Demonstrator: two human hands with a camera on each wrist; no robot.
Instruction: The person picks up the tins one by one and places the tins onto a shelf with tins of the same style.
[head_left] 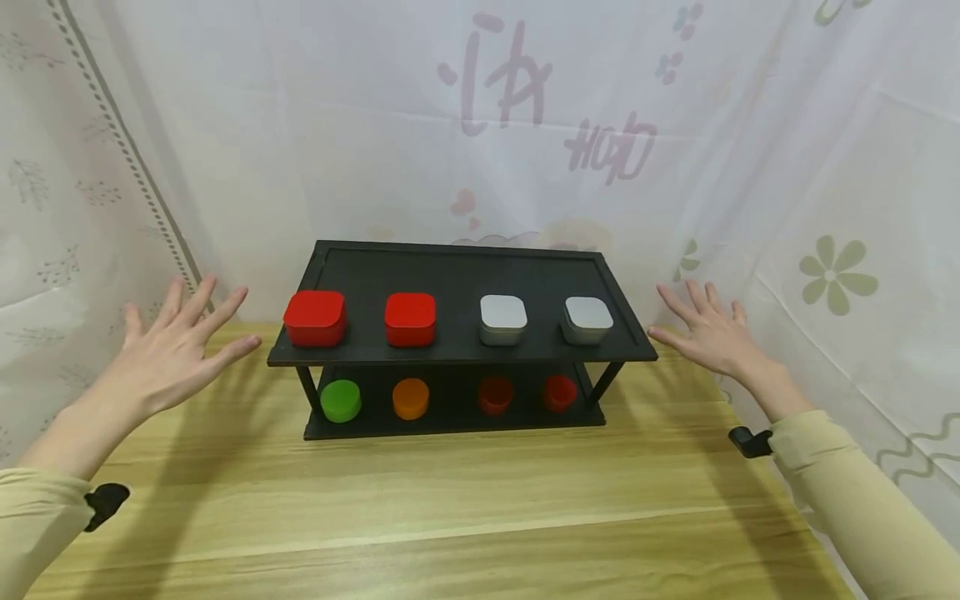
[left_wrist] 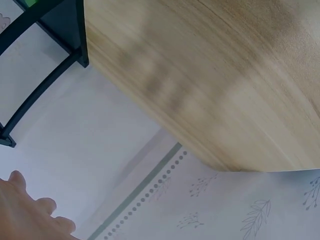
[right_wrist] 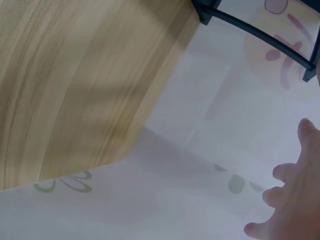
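My left hand [head_left: 171, 357] is held in the air to the left of a black two-tier rack [head_left: 465, 279], fingers spread and holding nothing. On the other side, my right hand [head_left: 708, 333] hovers beside the rack's right end, also spread and bare. Along the upper tier stand a larger red box [head_left: 316, 318], a smaller red box [head_left: 410, 320] and two white-lidded tins, the left tin [head_left: 503, 320] and the right tin [head_left: 587, 321]. Below them sit a green round lid [head_left: 341, 401], an orange round lid [head_left: 411, 399] and two red cups, one red cup [head_left: 496, 395] left of the other [head_left: 559, 393].
The rack stands at the back of a wooden table [head_left: 450, 508]. Behind and beside it hangs a pale patterned curtain [head_left: 375, 125]. A black strap piece [head_left: 107, 504] shows at the left cuff, and another black piece [head_left: 750, 442] at the right cuff.
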